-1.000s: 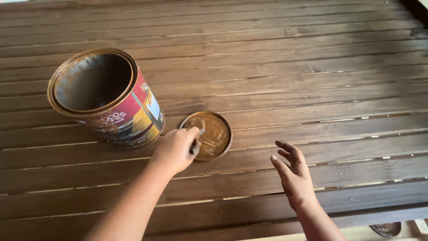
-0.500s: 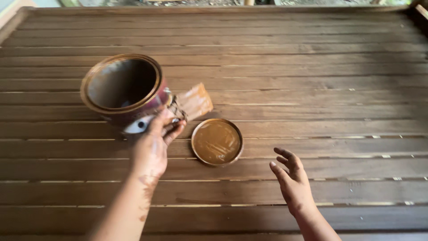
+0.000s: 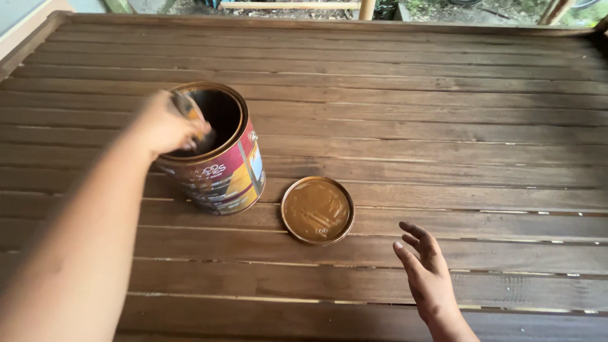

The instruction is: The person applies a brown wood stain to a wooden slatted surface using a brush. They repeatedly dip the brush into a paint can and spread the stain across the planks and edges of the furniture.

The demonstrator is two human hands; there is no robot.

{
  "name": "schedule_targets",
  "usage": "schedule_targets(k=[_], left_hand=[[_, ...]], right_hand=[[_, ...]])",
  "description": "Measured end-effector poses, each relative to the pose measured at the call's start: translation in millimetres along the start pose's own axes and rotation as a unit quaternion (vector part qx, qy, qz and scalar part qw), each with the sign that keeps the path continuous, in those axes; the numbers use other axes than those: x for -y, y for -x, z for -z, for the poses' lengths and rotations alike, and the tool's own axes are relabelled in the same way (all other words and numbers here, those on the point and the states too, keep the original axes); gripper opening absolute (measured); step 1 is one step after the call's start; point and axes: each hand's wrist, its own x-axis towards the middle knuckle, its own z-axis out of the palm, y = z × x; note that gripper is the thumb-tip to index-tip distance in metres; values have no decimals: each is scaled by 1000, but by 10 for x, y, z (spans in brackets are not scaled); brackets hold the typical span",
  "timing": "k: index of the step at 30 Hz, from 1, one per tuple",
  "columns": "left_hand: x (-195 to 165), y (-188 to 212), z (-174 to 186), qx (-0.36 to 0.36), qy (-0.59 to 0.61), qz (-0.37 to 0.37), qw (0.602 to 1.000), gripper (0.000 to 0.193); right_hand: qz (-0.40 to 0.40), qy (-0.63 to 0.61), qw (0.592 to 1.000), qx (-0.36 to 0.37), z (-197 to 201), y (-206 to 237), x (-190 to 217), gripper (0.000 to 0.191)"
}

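**Brush going into the open stain can**

Head view: the left hand (image 3: 166, 126) is closing its fingers around a brush handle (image 3: 189, 109) and holding it over the mouth of the open can (image 3: 218, 158), which is standing upright on the slatted wooden deck (image 3: 443, 114). The brush tip is hidden inside the can. The round lid (image 3: 317, 209) is already off and is lying just beside the can, stain-coated side up. The right hand (image 3: 427, 275) is hovering empty with fingers spread, near the lid. Much of the deck is looking dark brown; whether stained I cannot tell.
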Motion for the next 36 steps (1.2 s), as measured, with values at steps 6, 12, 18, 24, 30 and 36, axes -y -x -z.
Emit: schedule_targets(k=[6,12,18,24,30,36], left_hand=[[123,-339,-311,-1,-284,-33,958,48],[49,-382,-352,37,-316,8,948,36],[58,-152,172,23,106,-41,993,12],[563,252,481,-74,317,-60,944,20],[1029,467,216,-131,579,-3,805,25],[951,534,77,-192,686,51,700,23]], right_hand=[[-20,34,998,-50,174,70,9,55],[-5,3,998,-59,265,107,-41,56],[1,22,999,-44,214,87,10,54],[4,26,999,-23,122,79,59,53],[3,37,999,-10,20,33,60,52],[-9,48,999,-6,-45,73,62,50]])
